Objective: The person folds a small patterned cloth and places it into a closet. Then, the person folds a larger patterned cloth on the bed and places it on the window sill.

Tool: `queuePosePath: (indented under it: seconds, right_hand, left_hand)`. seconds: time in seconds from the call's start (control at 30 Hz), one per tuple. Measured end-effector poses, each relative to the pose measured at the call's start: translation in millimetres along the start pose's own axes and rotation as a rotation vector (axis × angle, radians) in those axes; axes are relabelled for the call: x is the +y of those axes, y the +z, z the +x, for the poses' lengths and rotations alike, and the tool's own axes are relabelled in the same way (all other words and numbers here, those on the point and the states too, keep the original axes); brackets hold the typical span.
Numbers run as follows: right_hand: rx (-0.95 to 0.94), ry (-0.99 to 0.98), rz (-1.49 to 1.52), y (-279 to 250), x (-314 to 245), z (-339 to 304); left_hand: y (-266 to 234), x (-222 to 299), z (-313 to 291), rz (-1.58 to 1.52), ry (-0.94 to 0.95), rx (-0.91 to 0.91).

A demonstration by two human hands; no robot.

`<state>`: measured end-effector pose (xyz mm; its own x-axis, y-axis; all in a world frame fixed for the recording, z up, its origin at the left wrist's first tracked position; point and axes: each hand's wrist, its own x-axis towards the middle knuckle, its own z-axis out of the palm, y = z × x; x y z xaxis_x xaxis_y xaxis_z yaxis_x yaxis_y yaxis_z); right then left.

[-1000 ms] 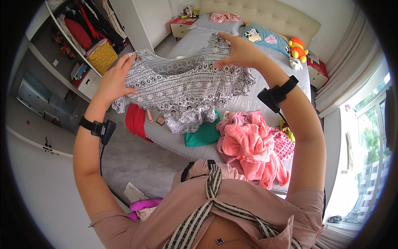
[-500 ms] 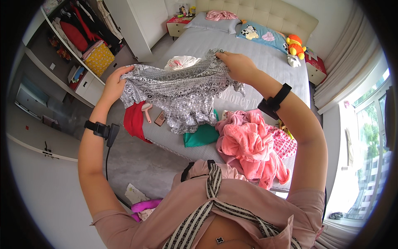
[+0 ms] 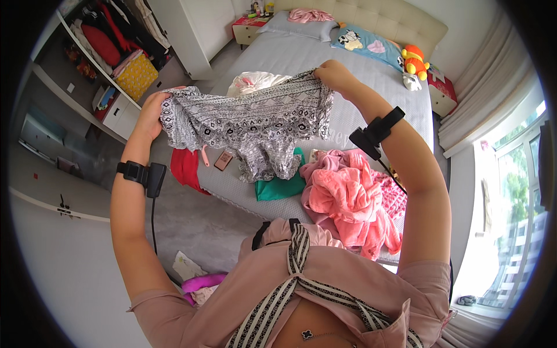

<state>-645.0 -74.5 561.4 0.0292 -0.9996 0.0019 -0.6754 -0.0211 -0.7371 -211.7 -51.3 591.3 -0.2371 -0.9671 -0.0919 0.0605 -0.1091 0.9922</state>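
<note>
A black-and-white patterned garment (image 3: pixel 249 116) is stretched between my two hands above the near half of the bed, its lower part hanging down in gathered folds. My left hand (image 3: pixel 152 111) is closed on its left end. At the upper right corner my right hand (image 3: pixel 335 76) grips the cloth in a closed fist. Partly behind the garment lies a white bundle (image 3: pixel 255 82) with a little red on it. Below the hanging cloth a green folded cloth (image 3: pixel 272 189) shows, and a red cloth (image 3: pixel 187 169) drapes over the bed's edge.
A pink fluffy heap of clothes (image 3: pixel 345 194) lies at the bed's near right. A phone-like flat object (image 3: pixel 223 160) and a pink-handled tool (image 3: pixel 205 155) rest near the red cloth. Pillows and a plush toy (image 3: pixel 414 61) are at the headboard. An open wardrobe (image 3: pixel 110 64) stands left.
The garment is pulled wider and tauter between my hands. My right hand has moved slightly right and up, my left slightly left. The cloth's hanging part sits a little higher.
</note>
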Motion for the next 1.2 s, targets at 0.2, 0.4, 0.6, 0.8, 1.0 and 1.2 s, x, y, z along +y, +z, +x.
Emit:
queuePosePath:
  seconds: [0.2,0.4,0.6,0.8,1.0,1.2]
  right_hand:
    - [0.012,-0.098,0.021,16,6,-12]
    - [0.053,0.019,0.951,38,-3,-16]
    - [0.070,-0.263,0.528,49,30,-56]
    - [-0.185,0.334,1.709,93,86,-120]
    - [-0.380,0.732,1.824,199,150,-167]
    - [-0.843,1.039,1.706,220,140,-208]
  left_hand:
    - [-16,-32,6,0.106,0.124,0.224]
    - [-9,-42,3,-0.115,0.111,0.181]
    - [18,-51,-32,-0.148,0.141,0.016]
    - [24,-88,-73,-0.425,0.114,0.087]
    - [38,-109,-101,-0.435,-0.054,0.242]
    - [47,-127,-134,-0.272,-0.241,0.344]
